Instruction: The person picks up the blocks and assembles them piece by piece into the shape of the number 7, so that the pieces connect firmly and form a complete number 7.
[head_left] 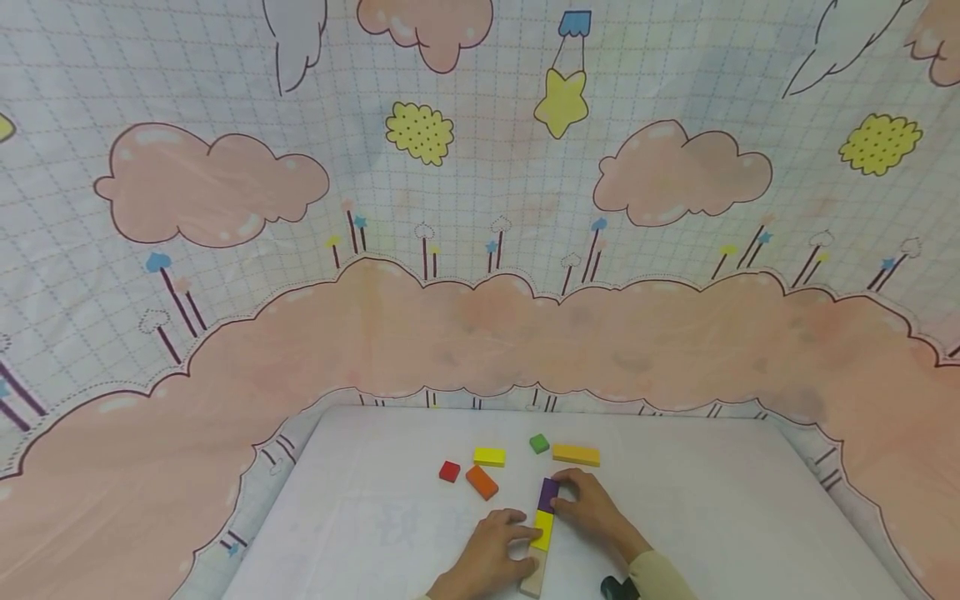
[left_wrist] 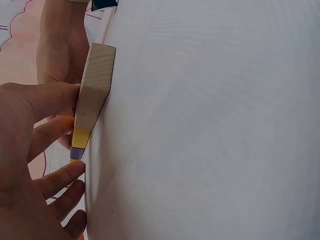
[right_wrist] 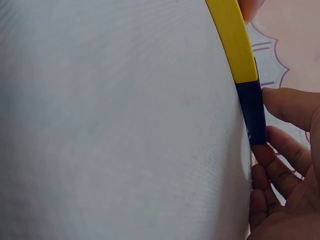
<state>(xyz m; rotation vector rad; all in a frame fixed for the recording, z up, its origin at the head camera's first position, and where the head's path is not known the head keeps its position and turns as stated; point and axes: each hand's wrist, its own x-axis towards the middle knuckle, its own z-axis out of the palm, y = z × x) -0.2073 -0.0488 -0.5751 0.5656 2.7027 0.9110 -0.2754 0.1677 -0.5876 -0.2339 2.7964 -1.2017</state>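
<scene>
A row of blocks lies end to end on the white tabletop: a plain wooden block (head_left: 534, 578) nearest, a yellow block (head_left: 546, 524) in the middle, a purple block (head_left: 548, 493) farthest. From the left, my left hand (head_left: 487, 552) touches the row, thumb at the wooden block and index finger at the yellow one, its other fingers spread. On the other side my right hand (head_left: 594, 510) pinches the purple block, thumb along its side and index finger near its far end. The right wrist view shows the purple block flush against the yellow block (right_wrist: 235, 42).
Beyond the hands lie a red block (head_left: 449, 472), an orange block (head_left: 482, 482), a second yellow block (head_left: 489, 457), a green block (head_left: 539, 443) and a yellow-orange bar (head_left: 576, 454). A dark object (head_left: 617, 588) sits by the right sleeve. Patterned cloth hangs behind the table.
</scene>
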